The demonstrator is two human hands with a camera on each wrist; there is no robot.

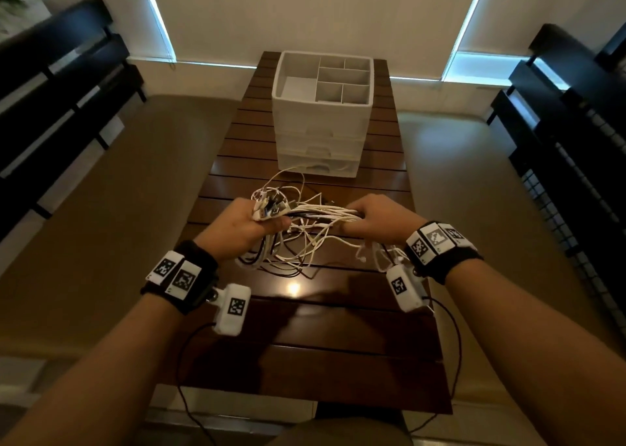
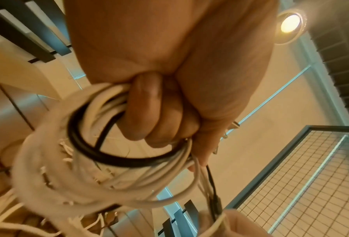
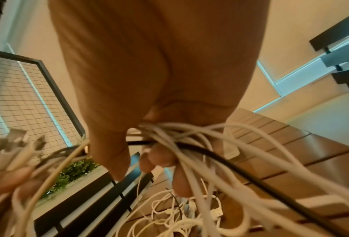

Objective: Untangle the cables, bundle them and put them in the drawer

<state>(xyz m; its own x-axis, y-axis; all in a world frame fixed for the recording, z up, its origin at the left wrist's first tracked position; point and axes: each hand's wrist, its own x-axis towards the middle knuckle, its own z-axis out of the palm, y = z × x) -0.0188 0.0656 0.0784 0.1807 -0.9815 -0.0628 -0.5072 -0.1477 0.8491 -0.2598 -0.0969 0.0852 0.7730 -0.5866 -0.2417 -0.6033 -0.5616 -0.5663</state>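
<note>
A bunch of white and black cables stretches between my two hands above the wooden table. My left hand grips one end, with several plugs sticking out above the fist. In the left wrist view its fingers curl round looped cables. My right hand grips the other end; the right wrist view shows its fingers closed on the cables. Loose loops hang down onto the table. The white drawer unit stands farther back, its drawers shut.
The drawer unit has an open divided tray on top. Dark slatted benches flank the table on the left and a black wire-grid rack on the right. Wrist camera leads trail over the near table edge.
</note>
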